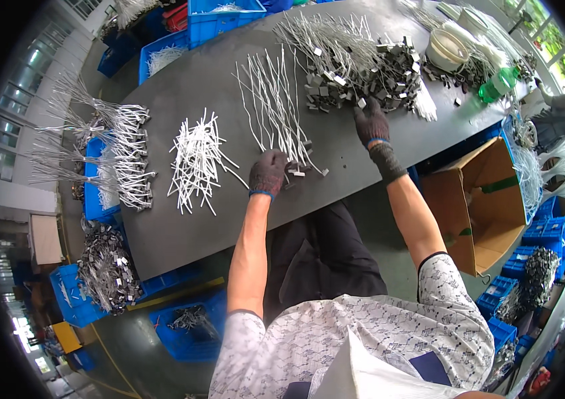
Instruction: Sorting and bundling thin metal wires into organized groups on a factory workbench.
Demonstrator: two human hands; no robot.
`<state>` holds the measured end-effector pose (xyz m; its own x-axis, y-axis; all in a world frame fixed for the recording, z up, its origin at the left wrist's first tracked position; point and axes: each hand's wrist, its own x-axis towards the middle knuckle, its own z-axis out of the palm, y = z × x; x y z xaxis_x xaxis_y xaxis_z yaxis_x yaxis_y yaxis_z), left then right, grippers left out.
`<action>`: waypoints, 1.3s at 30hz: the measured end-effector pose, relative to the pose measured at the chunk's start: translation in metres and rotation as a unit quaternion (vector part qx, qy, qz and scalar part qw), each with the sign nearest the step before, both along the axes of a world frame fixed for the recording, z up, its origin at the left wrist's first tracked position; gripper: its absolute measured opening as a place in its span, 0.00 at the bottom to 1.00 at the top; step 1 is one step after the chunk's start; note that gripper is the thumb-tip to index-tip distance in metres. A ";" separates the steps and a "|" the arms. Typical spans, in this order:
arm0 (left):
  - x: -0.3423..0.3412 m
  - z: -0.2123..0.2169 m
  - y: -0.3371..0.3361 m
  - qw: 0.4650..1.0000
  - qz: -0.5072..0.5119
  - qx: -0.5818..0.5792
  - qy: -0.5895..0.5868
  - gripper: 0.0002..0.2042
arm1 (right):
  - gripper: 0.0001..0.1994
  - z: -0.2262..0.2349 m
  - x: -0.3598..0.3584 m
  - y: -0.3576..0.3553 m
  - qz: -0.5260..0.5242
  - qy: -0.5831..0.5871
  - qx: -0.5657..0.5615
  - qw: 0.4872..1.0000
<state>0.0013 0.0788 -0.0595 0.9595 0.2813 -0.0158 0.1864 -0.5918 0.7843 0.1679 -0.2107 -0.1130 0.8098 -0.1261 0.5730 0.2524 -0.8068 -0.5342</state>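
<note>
My left hand [268, 173], in a dark glove with a blue cuff, is closed at the lower ends of a row of white-sleeved wires [276, 120] laid out on the dark grey table [156, 246]. Small dark block-shaped ends [301, 166] stick out just right of it. Farther right, my right hand [371, 126], gloved the same way, reaches to the near edge of a big pile of wires with dark and silvery block ends [362, 83]. Its fingers are drawn together there, and the fingertips are partly lost among the blocks.
Left of my hands lie loose white tubes [199, 159] and bundled wires [129, 156]. At the far right are a cream bowl [447, 50] and a green bottle [497, 85]. A cardboard box [472, 206] stands by the near right edge. Blue crates [226, 23] surround the table; another person [558, 116] is at right.
</note>
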 end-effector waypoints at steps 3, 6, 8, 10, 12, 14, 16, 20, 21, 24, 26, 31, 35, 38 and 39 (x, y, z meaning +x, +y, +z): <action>-0.028 -0.038 0.049 0.989 0.135 0.066 -0.010 0.20 | 0.27 0.021 0.030 0.051 -0.027 0.422 0.431 0.797; 0.004 -0.046 0.037 0.976 0.165 0.117 0.084 0.21 | 0.15 -0.053 0.089 -0.060 0.054 0.253 0.409 0.875; -0.038 -0.079 0.092 0.944 0.236 0.182 0.139 0.20 | 0.11 -0.033 0.048 0.027 0.069 0.330 0.539 0.772; -0.035 -0.079 0.088 0.916 0.254 0.238 0.198 0.20 | 0.11 -0.029 0.023 0.006 0.098 0.377 0.484 0.784; -0.028 -0.082 0.087 0.920 0.230 0.234 0.212 0.21 | 0.12 -0.021 -0.008 -0.013 0.120 0.418 0.429 0.792; -0.026 -0.090 0.101 0.922 0.204 0.212 0.252 0.19 | 0.10 0.007 -0.053 -0.007 0.181 0.412 0.467 0.761; -0.019 -0.099 0.108 0.927 0.187 0.209 0.251 0.18 | 0.11 0.047 -0.087 0.002 0.156 0.448 0.471 0.744; -0.016 -0.121 0.114 0.941 0.177 0.206 0.203 0.16 | 0.14 0.032 -0.142 -0.015 0.222 0.522 0.304 0.766; -0.020 -0.131 0.123 0.947 0.173 0.199 0.180 0.16 | 0.14 0.017 -0.159 -0.020 0.253 0.513 0.238 0.785; -0.025 -0.125 0.096 0.948 0.245 -0.109 0.173 0.12 | 0.18 -0.028 -0.222 -0.065 0.224 0.416 0.130 0.872; -0.036 -0.120 0.094 0.838 0.300 -0.429 0.151 0.08 | 0.14 -0.090 -0.268 -0.112 0.208 0.367 -0.036 0.906; -0.045 -0.100 0.060 0.703 0.221 -0.676 0.024 0.02 | 0.10 -0.113 -0.376 -0.193 0.330 0.528 -0.335 0.707; -0.021 -0.036 -0.008 0.687 0.141 -0.713 0.003 0.04 | 0.12 -0.066 -0.374 -0.155 0.198 0.491 -0.189 0.827; 0.004 -0.019 -0.054 0.707 0.119 -0.697 -0.003 0.05 | 0.11 -0.051 -0.346 -0.115 0.263 0.338 -0.214 0.878; 0.010 -0.013 -0.063 0.688 0.117 -0.715 -0.030 0.05 | 0.11 -0.042 -0.335 -0.107 0.265 0.335 -0.215 0.878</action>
<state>0.0116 0.0157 -0.0724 0.9019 0.1654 -0.3991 0.0875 0.8346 0.5438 -0.1673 -0.3180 -0.1554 0.8626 0.4823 -0.1527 0.3989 -0.8340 -0.3812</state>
